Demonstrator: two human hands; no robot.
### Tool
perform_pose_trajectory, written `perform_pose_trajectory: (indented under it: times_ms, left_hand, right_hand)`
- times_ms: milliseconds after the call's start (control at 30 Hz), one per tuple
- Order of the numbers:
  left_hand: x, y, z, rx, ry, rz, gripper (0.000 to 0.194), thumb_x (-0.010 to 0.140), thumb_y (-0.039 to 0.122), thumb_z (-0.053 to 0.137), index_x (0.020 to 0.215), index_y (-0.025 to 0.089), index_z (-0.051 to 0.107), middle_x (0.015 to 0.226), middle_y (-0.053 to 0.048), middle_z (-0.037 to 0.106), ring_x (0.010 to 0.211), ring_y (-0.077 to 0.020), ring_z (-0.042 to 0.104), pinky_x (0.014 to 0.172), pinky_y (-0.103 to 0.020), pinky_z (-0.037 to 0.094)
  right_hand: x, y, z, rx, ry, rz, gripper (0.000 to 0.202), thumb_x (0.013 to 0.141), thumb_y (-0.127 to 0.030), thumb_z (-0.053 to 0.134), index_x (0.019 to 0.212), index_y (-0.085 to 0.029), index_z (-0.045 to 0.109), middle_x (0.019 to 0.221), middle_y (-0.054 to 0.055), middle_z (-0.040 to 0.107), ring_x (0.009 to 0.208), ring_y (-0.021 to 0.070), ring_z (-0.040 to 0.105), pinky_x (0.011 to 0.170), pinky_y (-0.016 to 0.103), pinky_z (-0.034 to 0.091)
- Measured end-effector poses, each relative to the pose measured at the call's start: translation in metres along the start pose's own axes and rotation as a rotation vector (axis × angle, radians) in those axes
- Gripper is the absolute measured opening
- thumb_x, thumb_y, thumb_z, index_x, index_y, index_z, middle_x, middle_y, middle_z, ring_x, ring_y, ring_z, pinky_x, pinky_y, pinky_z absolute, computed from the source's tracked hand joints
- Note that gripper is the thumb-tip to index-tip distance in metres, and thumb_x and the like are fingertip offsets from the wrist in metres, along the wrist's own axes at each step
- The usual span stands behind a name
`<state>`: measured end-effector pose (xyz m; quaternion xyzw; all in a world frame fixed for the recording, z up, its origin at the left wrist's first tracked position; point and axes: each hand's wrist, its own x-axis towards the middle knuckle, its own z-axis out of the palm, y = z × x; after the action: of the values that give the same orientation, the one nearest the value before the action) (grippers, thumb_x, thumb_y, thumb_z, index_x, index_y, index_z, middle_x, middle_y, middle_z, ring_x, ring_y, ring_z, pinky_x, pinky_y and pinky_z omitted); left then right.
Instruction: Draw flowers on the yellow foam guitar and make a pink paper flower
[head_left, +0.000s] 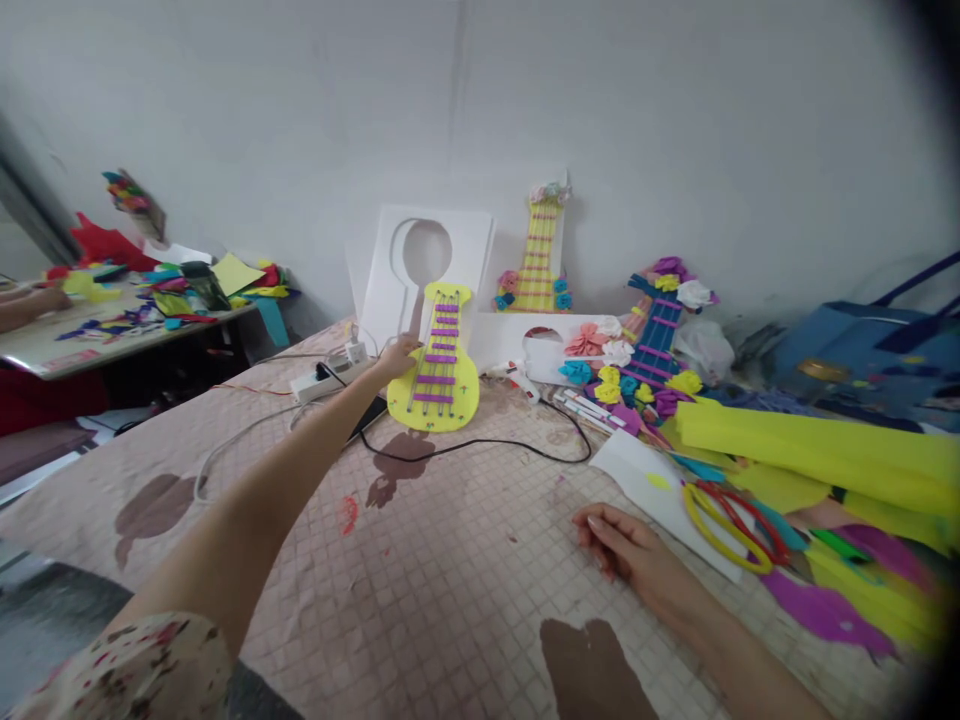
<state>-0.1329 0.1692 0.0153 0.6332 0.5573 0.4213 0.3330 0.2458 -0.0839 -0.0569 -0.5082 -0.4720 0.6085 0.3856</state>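
My left hand [400, 358] reaches far across the table and grips the left side of a yellow paper guitar [465, 395]. Purple strips cross the guitar's neck and body, with thin strings running lengthwise. It stands upright, leaning towards a white board [386, 250] with a round-topped cutout. The fingertips of this hand are partly hidden. Low over the near tabletop, my right hand [624, 548] is loosely bent with nothing visible in it. Beside it lie a white sheet [637, 460] and scissors with yellow and red handles [724, 525].
A glue gun [521, 380] and its black cord lie behind. A power strip [311, 385] stands left. Two decorated paper guitars, one yellow [541, 250] and one blue [658, 335], lean at the back. Yellow paper [810, 440] is piled right. Another person's hand [45, 300] rests at the left table.
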Motion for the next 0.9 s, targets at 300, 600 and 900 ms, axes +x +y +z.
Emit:
perform_pose_trajectory:
  times_ms: [300,600,900]
  left_hand:
    - [-0.071,0.052,0.035,0.313,0.186,0.368,0.040,0.078,0.023,0.055,0.117,0.015,0.053,0.122,-0.011,0.056,0.115,-0.0265,0.050,0.099,-0.040,0.040]
    - [-0.174,0.085,0.126,0.203,-0.373,0.403,0.020,0.083,0.032,0.051,0.082,0.018,0.064,0.065,0.000,0.063,0.056,-0.0104,0.052,0.051,-0.019,0.037]
    - [-0.199,0.062,0.155,0.123,-0.478,0.275,0.025,0.086,0.037,0.049,0.088,0.016,0.062,0.056,0.003,0.053,0.050,-0.0087,0.045,0.047,-0.018,0.031]
  right_hand:
    - [-0.006,-0.008,0.010,-0.128,0.039,-0.092,0.039,0.076,-0.056,0.058,0.088,-0.019,0.060,0.073,0.000,0.058,0.052,0.0076,0.047,0.047,0.022,0.039]
    - [-0.012,-0.036,-0.048,-0.572,0.352,-0.289,0.029,0.078,-0.049,0.057,0.075,-0.020,0.059,0.060,-0.002,0.053,0.054,0.0116,0.046,0.053,0.026,0.036]
    - [-0.018,-0.024,-0.170,-0.937,0.717,-0.262,0.024,0.068,-0.042,0.064,0.071,-0.021,0.052,0.066,0.003,0.061,0.061,0.0187,0.056,0.058,0.030,0.039]
